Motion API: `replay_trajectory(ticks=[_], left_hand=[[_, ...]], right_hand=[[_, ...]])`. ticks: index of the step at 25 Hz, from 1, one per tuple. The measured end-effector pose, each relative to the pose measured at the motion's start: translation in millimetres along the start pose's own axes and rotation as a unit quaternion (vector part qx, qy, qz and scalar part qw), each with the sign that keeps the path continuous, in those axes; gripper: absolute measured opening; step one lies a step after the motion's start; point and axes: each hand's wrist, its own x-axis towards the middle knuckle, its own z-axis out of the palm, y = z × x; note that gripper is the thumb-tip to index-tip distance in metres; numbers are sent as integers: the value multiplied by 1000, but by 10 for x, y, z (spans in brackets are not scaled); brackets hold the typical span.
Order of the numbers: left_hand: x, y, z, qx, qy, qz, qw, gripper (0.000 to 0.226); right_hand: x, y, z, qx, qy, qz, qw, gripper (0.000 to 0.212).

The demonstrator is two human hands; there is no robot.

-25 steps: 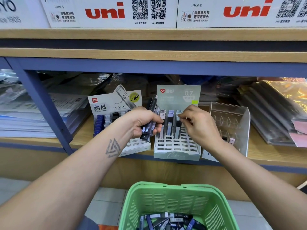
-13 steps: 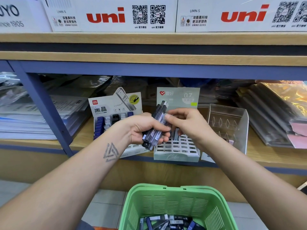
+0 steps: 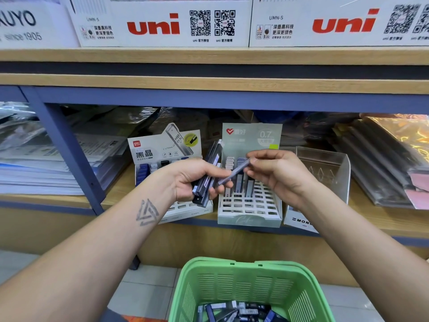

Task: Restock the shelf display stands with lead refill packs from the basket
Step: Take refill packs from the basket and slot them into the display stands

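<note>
Currently both hands are raised in front of the lower shelf (image 3: pixel 69 198), close together, fingertips nearly meeting.

1. L hand (image 3: pixel 197 180): fingers curled round a bundle of lead refill packs (image 3: pixel 209 173). Bundle stands tilted, top end leaning away toward the shelf, bottom end below the palm.
2. R hand (image 3: pixel 278 173): thumb and fingertips pinch a single grey refill pack (image 3: pixel 234 171) by its upper end. Pack slants down-left; its lower end lies at the L-hand fingertips. Whether it touches the bundle cannot be told.
3. 0.7 display stand (image 3: pixel 249 205): pale green, w/ white grid tray, on the shelf directly behind the hands. Rear slots hold several upright packs; front grid rows show open slots.
4. HB 0.5 display stand (image 3: pixel 162 149): white, just beside the 0.7 stand on its left, partly hidden by the L hand. Blue and black packs stand in its rear rows.
5. Clear acrylic stand (image 3: pixel 325 168): right of the 0.7 stand, behind the R wrist.
6. Green basket (image 3: pixel 250 289): below the hands, at the bottom edge of view, over the tiled floor. More refill packs lie loose in its bottom.

Misc: stacked plastic-wrapped stationery sits at both ends of the shelf. White uni boxes (image 3: pixel 162 22) line the shelf above.
</note>
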Motion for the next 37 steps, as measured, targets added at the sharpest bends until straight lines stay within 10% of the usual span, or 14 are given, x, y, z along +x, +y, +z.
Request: replay_trajectory(ticks=[37], left_hand=[[-442, 105, -892, -127, 224, 37, 966, 35]], right_hand=[[441, 133, 883, -430, -6, -229, 873, 16]])
